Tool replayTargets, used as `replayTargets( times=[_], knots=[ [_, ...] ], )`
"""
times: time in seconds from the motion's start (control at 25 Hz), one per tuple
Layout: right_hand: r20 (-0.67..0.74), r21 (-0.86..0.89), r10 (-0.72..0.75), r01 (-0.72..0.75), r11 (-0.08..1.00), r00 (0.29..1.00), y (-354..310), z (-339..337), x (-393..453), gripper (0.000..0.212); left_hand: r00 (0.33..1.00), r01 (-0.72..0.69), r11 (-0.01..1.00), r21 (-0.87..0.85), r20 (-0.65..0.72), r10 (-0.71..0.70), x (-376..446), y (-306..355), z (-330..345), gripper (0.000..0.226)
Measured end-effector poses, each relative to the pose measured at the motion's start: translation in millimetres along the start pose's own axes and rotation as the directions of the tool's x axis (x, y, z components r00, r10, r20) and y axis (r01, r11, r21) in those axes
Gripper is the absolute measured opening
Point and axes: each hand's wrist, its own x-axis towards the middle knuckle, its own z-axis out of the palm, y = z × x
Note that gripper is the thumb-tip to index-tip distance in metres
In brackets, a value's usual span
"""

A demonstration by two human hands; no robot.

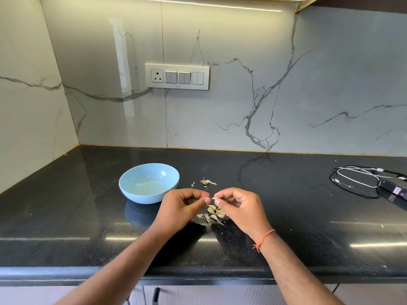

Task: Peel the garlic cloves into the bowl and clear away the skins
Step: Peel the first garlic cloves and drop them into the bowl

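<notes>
A light blue bowl (149, 182) stands on the black counter (66, 216), with nothing visible inside it. Just right of it my left hand (182, 208) and my right hand (239, 208) hover close together above a small heap of unpeeled garlic cloves (214, 213). Between the fingertips of my right hand sits one garlic clove (214, 197), and my left thumb and forefinger are pinched shut right beside it. Whether the left fingers touch the clove is hard to tell. A dry garlic stem with loose skins (206, 182) lies behind my hands.
At the far right of the counter lie coiled white and black cables (356, 179) and a dark adapter block (394, 188). A switch and socket panel (177, 76) is on the marble back wall. A side wall closes the corner at left.
</notes>
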Motion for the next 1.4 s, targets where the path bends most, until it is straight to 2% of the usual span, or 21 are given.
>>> replayTargets(
  times=[0.2, 0.36, 0.44, 0.56, 0.68, 0.76, 0.88, 0.96, 1.0, 1.04, 1.08, 1.16, 1.24, 1.32, 1.4],
  knots=[
    [0.022, -0.083, -0.116, 0.117, 0.99, 0.993, 0, 3, -4, 0.023, 0.998, -0.028, 0.998, 0.064, 0.049, 0.025, 0, 0, 4, 0.006],
    [0.015, -0.191, -0.267, 0.265, 0.945, 0.964, 1, 5, -5, 0.017, 0.998, -0.062, 0.971, 0.231, 0.044, 0.053, 1, 0, 5, 0.011],
    [-0.026, -0.201, -0.261, 0.25, 0.947, 0.965, 4, 6, -4, 0.016, 0.998, -0.048, 0.966, 0.253, 0.047, 0.037, 5, 9, 8, 0.015],
    [-0.129, -0.173, -0.157, 0.134, 0.976, 0.979, 5, 7, -1, 0.014, 0.999, -0.032, 0.936, 0.35, -0.002, 0.035, 36, 32, 11, 0.018],
    [-0.18, -0.158, -0.105, 0.076, 0.984, 0.978, 7, 3, 2, 0.013, 0.993, -0.09, 0.791, 0.605, 0.113, 0.027, 92, 46, 14, 0.023],
    [-0.188, -0.163, -0.109, 0.079, 0.983, 0.976, 7, 2, 2, 0.013, 0.982, -0.136, 0.643, 0.754, 0.187, -0.011, 118, 45, 17, 0.017],
    [-0.205, -0.164, -0.116, 0.083, 0.983, 0.972, 8, 1, 2, 0.012, 0.964, -0.196, 0.419, 0.886, 0.251, -0.082, 130, 40, 21, 0.01],
    [-0.214, -0.161, -0.123, 0.089, 0.983, 0.969, 8, 1, 4, 0.012, 0.939, -0.271, 0.294, 0.916, 0.319, -0.129, 131, 34, 21, 0.032],
    [-0.216, -0.163, -0.128, 0.094, 0.982, 0.968, 9, 0, 4, 0.011, 0.925, -0.305, 0.278, 0.911, 0.353, -0.141, 129, 34, 20, 0.048],
    [-0.218, -0.16, -0.128, 0.094, 0.983, 0.967, 9, 0, 4, 0.011, 0.924, -0.31, 0.324, 0.894, 0.363, -0.118, 124, 35, 18, 0.057],
    [-0.22, -0.149, -0.118, 0.087, 0.985, 0.968, 10, 0, 5, 0.01, 0.937, -0.282, 0.421, 0.862, 0.342, -0.072, 116, 39, 16, 0.058],
    [-0.227, -0.108, -0.096, 0.073, 0.991, 0.969, 9, -1, 5, 0.009, 0.979, -0.168, 0.67, 0.723, 0.205, 0.025, 93, 44, 14, 0.041],
    [-0.222, -0.093, -0.102, 0.083, 0.992, 0.97, 8, -2, 5, 0.009, 0.997, -0.013, 0.859, 0.512, 0.077, -0.031, 63, 46, 16, 0.024],
    [-0.176, -0.093, -0.118, 0.103, 0.99, 0.977, 6, -2, 4, 0.01, 0.985, 0.12, 0.946, 0.303, 0.081, -0.151, 39, 44, 16, 0.028],
    [-0.134, -0.084, -0.126, 0.115, 0.99, 0.983, 4, -2, 2, 0.012, 0.973, 0.187, 0.974, 0.129, 0.116, -0.202, 26, 39, 14, 0.023]
  ],
)
